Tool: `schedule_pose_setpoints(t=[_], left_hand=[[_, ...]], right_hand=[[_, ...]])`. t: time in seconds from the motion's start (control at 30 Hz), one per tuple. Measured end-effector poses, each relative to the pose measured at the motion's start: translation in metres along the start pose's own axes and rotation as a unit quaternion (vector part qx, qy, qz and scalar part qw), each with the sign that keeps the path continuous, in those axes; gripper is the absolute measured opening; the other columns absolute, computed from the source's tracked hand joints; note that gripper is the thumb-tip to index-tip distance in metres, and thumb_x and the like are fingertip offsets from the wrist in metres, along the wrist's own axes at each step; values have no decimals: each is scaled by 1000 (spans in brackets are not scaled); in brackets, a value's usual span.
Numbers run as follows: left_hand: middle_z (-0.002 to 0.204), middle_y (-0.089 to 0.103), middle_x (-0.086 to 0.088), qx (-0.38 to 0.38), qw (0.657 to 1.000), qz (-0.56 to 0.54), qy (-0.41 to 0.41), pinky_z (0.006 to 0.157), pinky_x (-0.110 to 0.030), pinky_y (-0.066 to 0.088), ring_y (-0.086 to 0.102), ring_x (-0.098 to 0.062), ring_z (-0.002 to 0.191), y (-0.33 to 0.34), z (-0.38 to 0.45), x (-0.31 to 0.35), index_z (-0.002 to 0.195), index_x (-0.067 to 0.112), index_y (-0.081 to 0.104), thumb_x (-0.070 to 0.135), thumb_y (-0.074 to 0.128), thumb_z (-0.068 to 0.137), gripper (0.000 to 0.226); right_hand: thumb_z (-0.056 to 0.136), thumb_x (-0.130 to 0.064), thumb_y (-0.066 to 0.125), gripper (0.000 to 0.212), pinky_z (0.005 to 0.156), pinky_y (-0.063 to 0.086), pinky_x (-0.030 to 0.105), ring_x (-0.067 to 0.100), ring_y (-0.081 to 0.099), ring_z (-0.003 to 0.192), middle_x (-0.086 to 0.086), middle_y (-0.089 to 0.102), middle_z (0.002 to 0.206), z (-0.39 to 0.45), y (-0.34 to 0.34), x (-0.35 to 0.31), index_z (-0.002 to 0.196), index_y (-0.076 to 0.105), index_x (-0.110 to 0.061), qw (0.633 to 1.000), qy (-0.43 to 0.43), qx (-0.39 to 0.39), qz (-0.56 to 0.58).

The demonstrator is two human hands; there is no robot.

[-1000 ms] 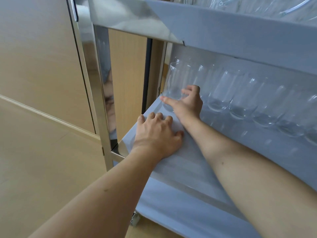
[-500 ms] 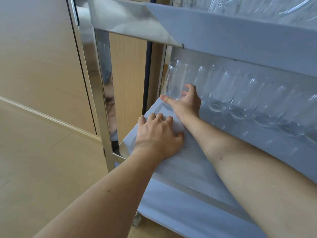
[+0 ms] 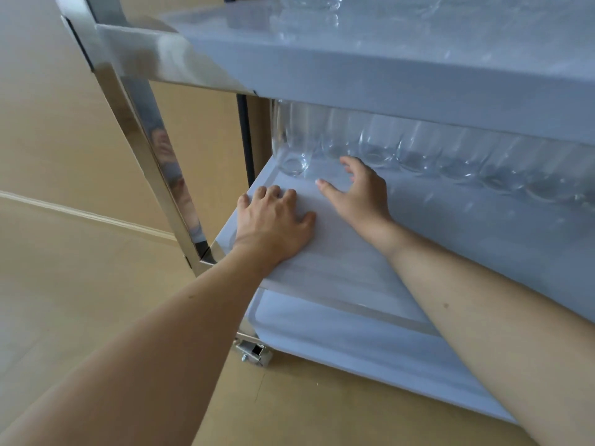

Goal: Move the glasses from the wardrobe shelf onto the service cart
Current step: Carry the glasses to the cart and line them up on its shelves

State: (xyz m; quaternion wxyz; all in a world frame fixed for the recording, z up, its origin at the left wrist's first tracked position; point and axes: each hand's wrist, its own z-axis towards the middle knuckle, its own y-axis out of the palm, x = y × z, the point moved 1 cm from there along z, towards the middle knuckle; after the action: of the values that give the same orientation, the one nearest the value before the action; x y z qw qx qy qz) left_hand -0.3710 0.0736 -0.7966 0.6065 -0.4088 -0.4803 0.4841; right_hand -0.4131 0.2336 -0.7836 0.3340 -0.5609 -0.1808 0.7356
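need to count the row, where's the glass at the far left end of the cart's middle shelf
In the head view the end glass stands upright in the middle shelf's back left corner, beyond the left hand and just left of the open right hand.

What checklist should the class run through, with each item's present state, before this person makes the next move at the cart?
1. Right hand free of the end glass: ok, its fingers are open and apart from the glass.
2. End glass upright on the middle shelf: ok.
3. End glass in line with the row of glasses at the back: ok.
4. Left hand holds nothing: ok, it rests flat on the shelf.
5. Room left on the shelf for more glasses: ok, bare surface lies in front of the row.
6. Cart wheel locked: cannot tell.
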Motion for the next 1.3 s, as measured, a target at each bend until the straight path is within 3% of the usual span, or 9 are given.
schedule_pose_setpoints(t=[0.2,0.4,0.67,0.87,1.07,1.3], left_hand=[[137,58,-6,0,998,-62,19,110,-41,30,44,-30,134,-18,-18,6,135,17,56,53,49,97,53],[155,43,-7,-133,988,-66,31,116,-45,32,31,-28,147,-65,-54,18,149,21,44,55,50,97,62],[156,40,-6,-245,968,-51,16,114,-46,34,28,-28,146,-175,-123,41,150,22,40,53,50,97,62],[152,42,-3,-282,957,-70,7,110,-46,39,35,-27,140,-279,-160,77,149,22,42,46,54,96,59],[161,33,-5,-274,957,-97,23,117,-46,34,26,-25,148,-394,-176,138,154,24,36,47,56,96,65],[163,28,-8,-242,958,-57,141,117,-46,26,20,-26,151,-490,-174,220,154,24,36,49,55,97,65]], right_hand=[[86,-41,77,63,105,39,32,30,54,130,10,62,138,-50,-35,6,138,60,-13,995,28,-52,-81],[88,-45,73,69,113,31,33,27,43,138,6,54,147,-120,-74,-27,146,52,-12,974,60,-179,-124],[93,-49,64,75,119,25,38,28,31,147,7,42,156,-173,-163,-99,154,39,-14,944,68,-277,-166],[92,-50,65,77,121,22,38,28,27,149,8,37,159,-198,-250,-167,156,37,-17,937,90,-296,-161],[93,-51,63,79,121,25,42,29,28,148,7,37,158,-205,-362,-235,157,32,-18,937,102,-288,-169],[94,-50,63,80,121,26,42,28,21,150,6,30,163,-208,-490,-278,159,27,-19,955,113,-212,-172]])
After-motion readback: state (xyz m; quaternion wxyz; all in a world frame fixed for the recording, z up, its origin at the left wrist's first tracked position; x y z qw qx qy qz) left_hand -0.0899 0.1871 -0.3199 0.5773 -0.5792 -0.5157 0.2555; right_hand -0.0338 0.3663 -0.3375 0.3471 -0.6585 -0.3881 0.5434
